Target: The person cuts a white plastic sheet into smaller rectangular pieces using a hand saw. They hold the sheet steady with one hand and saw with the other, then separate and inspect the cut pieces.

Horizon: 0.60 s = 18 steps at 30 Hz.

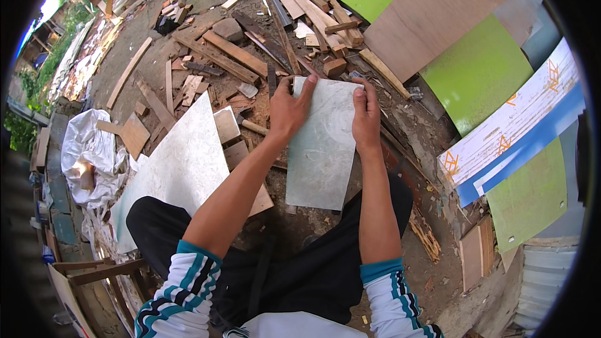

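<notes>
Between my two hands is a pale grey-green rectangular sheet (pixel 321 150), its near end reaching down over my lap. My left hand (pixel 292 107) grips its far left edge, the thumb lying on top. My right hand (pixel 367 116) is closed on the far right edge, thumb also on the face; the fingers beneath are partly hidden. Left of my left forearm lies a larger whitish sheet (pixel 178 166) with a pointed far corner. A wooden handle (pixel 254 128) shows beside my left wrist, and what it belongs to is mostly hidden.
Scrap wood strips (pixel 235 53) and offcuts cover the ground ahead. On the right lean green panels (pixel 482 69), a brown plywood sheet (pixel 432 15) and a white-and-blue board (pixel 519 128). A crumpled white plastic sack (pixel 91 150) sits at left, above a wooden frame (pixel 106 272).
</notes>
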Tool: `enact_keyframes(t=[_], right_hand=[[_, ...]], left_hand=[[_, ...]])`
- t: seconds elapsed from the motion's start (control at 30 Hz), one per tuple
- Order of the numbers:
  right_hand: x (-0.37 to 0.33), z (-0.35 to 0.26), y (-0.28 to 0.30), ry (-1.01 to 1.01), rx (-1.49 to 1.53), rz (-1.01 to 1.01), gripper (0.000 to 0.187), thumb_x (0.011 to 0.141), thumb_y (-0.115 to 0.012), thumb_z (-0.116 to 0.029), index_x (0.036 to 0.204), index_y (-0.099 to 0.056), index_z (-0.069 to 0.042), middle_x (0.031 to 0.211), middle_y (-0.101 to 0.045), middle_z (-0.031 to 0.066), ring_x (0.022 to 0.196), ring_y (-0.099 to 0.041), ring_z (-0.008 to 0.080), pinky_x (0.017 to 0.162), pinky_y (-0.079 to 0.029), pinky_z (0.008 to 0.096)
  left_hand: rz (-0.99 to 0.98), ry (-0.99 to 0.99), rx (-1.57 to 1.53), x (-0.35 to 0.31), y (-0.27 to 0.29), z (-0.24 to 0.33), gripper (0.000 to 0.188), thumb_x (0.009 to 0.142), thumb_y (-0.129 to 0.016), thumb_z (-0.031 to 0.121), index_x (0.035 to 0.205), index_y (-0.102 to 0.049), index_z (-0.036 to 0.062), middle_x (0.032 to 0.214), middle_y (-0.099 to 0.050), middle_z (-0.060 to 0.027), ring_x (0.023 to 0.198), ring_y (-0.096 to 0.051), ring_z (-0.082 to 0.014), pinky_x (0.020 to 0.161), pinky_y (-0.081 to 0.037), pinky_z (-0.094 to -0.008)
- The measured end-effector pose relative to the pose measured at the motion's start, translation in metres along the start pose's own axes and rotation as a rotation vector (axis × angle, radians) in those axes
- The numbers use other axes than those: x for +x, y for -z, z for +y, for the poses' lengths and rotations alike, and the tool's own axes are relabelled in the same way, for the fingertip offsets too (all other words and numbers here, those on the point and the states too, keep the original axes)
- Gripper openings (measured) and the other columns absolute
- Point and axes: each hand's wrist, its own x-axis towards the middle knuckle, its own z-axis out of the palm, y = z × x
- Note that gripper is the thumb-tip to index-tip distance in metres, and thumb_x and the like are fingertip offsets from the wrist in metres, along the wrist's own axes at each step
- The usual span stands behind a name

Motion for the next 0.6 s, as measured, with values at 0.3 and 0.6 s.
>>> enact_keyframes(t=[0.3,0.6], right_hand=[[-0.008,-0.018,0.001,0.224,-0.066,-0.021,0.052,0.107,-0.046,-0.036,0.150,-0.041,-0.006,0.154,-0.044,0.0136,0.145,-0.036,0.0298,0.119,-0.026,0.0422],[-0.011,-0.019,0.004,0.145,0.029,-0.081,0.061,0.104,-0.052,-0.041,0.149,-0.042,-0.002,0.151,-0.046,0.0168,0.143,-0.040,0.0290,0.117,-0.029,0.0410]], left_hand=[[0.049,-0.230,-0.245,-0.005,-0.003,-0.012,0.047,0.097,-0.067,0.042,0.122,-0.059,0.0030,0.100,-0.066,-0.0139,0.089,-0.060,-0.0199,0.082,-0.049,-0.0344],[0.235,-0.140,-0.369,-0.041,-0.010,-0.002,0.046,0.098,-0.066,0.040,0.125,-0.059,0.0021,0.106,-0.064,-0.0104,0.097,-0.058,-0.0165,0.088,-0.047,-0.0323]])
